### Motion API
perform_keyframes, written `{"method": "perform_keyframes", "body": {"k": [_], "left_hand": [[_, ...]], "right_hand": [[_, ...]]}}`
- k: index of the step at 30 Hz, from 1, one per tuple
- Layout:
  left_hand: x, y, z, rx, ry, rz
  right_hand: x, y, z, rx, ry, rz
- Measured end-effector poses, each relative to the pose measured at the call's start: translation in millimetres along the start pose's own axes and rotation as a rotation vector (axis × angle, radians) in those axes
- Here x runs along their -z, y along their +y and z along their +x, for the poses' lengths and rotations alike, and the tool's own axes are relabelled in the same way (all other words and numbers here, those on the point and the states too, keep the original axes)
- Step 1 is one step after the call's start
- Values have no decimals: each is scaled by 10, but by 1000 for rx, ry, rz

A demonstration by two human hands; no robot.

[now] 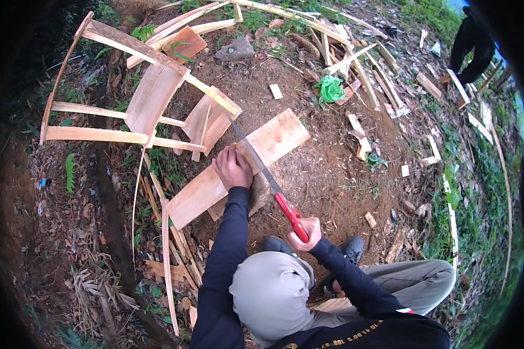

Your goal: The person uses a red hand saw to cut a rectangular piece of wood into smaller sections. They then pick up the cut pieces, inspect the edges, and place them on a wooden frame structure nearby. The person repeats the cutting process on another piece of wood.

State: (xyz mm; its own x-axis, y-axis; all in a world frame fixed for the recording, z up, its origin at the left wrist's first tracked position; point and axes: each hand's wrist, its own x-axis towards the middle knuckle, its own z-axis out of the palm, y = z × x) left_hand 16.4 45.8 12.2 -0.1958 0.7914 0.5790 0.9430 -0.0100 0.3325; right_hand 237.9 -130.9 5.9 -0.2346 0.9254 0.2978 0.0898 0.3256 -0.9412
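A long pale wooden board (204, 189) lies slanted over a block on the bare ground in front of me. My left hand (233, 167) presses flat on the board near its middle. My right hand (306, 231) grips the red handle of a handsaw (264, 173). The saw's grey blade runs up and left across the board, just beside my left hand. My bent knees in grey trousers are below the board, and one dark shoe is by my right hand.
Wooden slats and offcuts (151, 96) lie scattered at upper left and along the top. A grey stone (234, 50) and a green plastic bag (330, 88) sit further off. Another person in dark clothing (473, 43) stands at upper right. Grass edges the right side.
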Motion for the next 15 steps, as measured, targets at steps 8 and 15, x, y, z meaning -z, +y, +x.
{"method": "perform_keyframes", "body": {"k": [8,15], "left_hand": [[-24,-14,-43,52,-23,19],[-1,38,11,0,-23,21]], "right_hand": [[65,10,-61,46,35,-3],[1,-234,166,-74,40,-19]]}}
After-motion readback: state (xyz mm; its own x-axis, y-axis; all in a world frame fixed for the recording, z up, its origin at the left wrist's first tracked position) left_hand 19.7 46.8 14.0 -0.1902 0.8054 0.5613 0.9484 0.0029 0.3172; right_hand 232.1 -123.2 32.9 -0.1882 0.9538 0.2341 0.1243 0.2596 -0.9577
